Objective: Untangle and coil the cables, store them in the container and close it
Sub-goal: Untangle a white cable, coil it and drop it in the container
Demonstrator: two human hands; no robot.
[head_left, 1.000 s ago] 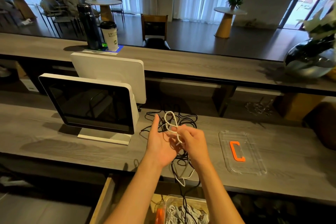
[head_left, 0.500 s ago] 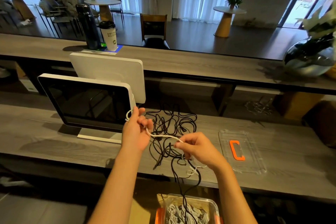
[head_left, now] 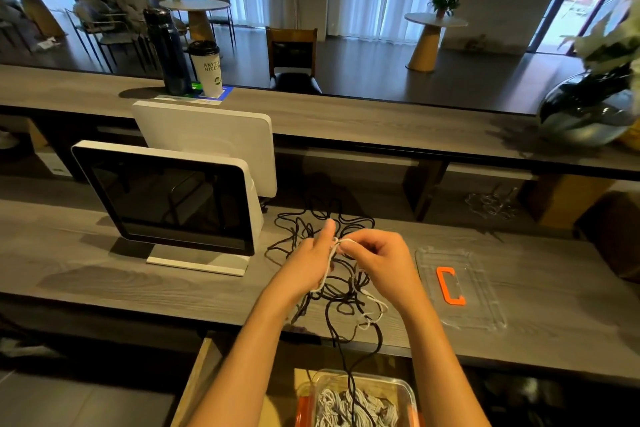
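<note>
Flanking black cables [head_left: 313,229]: monitor [head_left: 169,198]; lid [head_left: 460,288]

The container [head_left: 360,399] below the desk's [head_left: 104,274] near edge is cut off by the picture's bottom edge. The left hand [head_left: 308,262] and right hand [head_left: 377,262] cover part of the black cable [head_left: 304,229] tangle, and the white cable's [head_left: 372,314] wraps behind the fingers cannot be told.

A thin white cable [head_left: 375,308] runs from above the grey wooden desk down to a loose end on it. Under it, a long black cable [head_left: 313,225] lies in a messy tangle. A clear plastic container [head_left: 398,388] below holds coiled cables. Its clear lid with an orange clip [head_left: 485,308] lies flat on the desk to the right.
</note>
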